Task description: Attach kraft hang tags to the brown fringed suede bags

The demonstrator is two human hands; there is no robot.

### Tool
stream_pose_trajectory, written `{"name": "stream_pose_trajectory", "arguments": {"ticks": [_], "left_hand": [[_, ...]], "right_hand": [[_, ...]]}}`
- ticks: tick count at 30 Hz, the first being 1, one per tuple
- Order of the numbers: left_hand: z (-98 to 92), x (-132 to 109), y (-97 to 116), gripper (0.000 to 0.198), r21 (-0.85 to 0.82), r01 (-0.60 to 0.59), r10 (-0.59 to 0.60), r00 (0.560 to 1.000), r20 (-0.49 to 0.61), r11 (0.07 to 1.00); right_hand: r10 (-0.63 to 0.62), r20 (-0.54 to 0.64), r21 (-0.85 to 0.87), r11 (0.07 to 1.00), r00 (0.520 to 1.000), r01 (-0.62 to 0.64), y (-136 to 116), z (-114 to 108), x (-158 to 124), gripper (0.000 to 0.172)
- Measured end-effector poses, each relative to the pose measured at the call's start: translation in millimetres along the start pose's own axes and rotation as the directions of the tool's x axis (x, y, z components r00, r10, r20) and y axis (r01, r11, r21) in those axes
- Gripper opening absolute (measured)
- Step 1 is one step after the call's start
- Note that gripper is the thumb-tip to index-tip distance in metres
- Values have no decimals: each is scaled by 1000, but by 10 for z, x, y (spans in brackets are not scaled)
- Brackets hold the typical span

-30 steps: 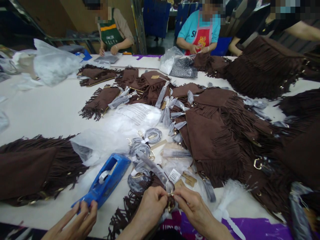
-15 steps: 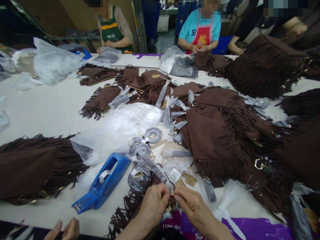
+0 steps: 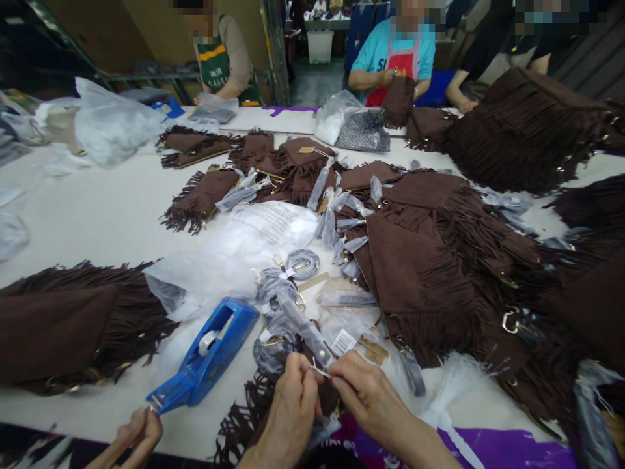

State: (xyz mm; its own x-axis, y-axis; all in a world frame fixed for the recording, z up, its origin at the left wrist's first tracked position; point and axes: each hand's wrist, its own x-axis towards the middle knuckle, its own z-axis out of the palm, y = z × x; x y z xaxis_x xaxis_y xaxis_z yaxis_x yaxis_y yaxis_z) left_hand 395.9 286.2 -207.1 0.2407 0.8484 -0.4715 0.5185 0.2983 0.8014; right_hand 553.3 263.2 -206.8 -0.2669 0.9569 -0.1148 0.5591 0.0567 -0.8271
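Observation:
My left hand (image 3: 295, 400) and my right hand (image 3: 366, 394) are close together at the front of the table, fingers pinched. A thin white string (image 3: 319, 372) stretches between their fingertips. Just beyond them lies a strap in a clear sleeve (image 3: 303, 326), its end with a round stud near my fingers. Beneath my hands is a dark brown fringed bag (image 3: 241, 417), partly hidden by my left wrist and forearm. Beside my right wrist lies a bundle of clear-white plastic ties (image 3: 446, 384).
A co-worker's hand (image 3: 137, 433) touches the cutter end of a blue tape dispenser (image 3: 209, 352). Coiled straps (image 3: 276, 290) lie behind it. Brown fringed bags (image 3: 420, 267) pile up at the right, another (image 3: 53, 326) lies left. Several people work across the table.
My fingers have moved from a metal fitting to a white string held between them. The co-worker's hand rose to the tape dispenser. Across the table, a person now holds up a brown pouch.

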Motion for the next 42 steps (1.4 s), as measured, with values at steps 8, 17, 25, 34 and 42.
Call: {"name": "stream_pose_trajectory", "arguments": {"ticks": [8,17,25,34,42], "left_hand": [[7,1,4,16,-38,6,-7,1000,-25,999],[30,132,63,33,-290,183,-148,979,139,939],[100,164,36,19,-175,123,-111,991,73,977],[104,136,9,14,-89,86,-84,996,23,992],[44,153,107,6,-628,264,-190,965,183,732]], "right_hand": [[40,34,-126,991,999,-36,54,59,47,18],[97,-49,91,992,994,-92,83,74,50,17],[87,-99,115,991,991,-75,123,118,31,18],[98,-126,90,992,987,-87,95,119,41,18],[90,-200,131,989,976,-64,117,96,22,15]]}}
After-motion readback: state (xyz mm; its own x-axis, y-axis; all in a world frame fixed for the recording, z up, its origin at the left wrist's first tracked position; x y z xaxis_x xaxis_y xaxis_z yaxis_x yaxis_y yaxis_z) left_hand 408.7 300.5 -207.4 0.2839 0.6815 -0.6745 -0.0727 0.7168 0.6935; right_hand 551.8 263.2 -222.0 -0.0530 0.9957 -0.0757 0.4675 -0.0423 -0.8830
